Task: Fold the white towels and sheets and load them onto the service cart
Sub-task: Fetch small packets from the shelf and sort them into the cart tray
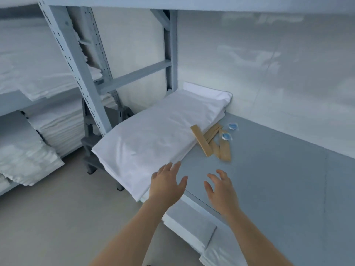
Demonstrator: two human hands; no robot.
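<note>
Two empty hands over the grey cart top, beside the folded sheets.

The left hand [166,181] and right hand [221,189] hover with fingers spread, holding nothing. One stack of white sheets [153,135] lies along the cart [278,169] top's left edge. Several tan packets [211,144] and two blue sachets [229,131] lie just beside it; no writing is readable.

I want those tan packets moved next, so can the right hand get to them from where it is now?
Probably yes. The right hand is open over bare grey cart top, and nothing lies between it and the tan packets beside the folded white sheets.
</note>
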